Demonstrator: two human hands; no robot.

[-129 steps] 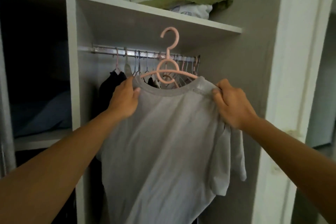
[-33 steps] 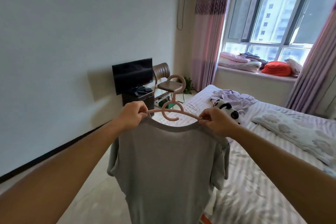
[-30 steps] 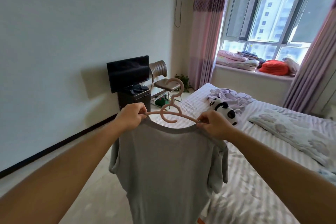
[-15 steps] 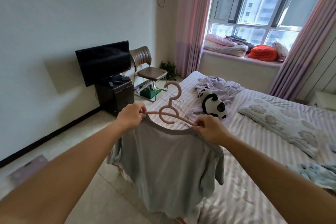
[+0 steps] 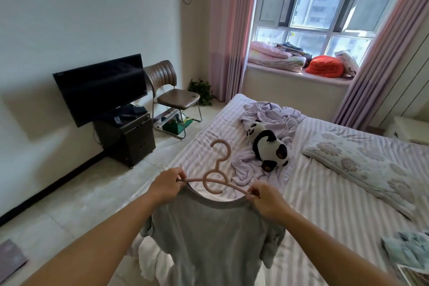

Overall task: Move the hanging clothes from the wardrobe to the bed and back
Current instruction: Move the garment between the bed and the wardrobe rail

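Striped sheets covered the bed [image 5: 313, 197] before us (a toy panda [image 5: 267, 146] lay on it). We held the grey T-shirt [image 5: 209, 239] above its near edge, our left hand [image 5: 166, 184] and right hand [image 5: 267, 199] pinching the pink hanger [image 5: 214, 180] ends, seemingly through the shoulders.
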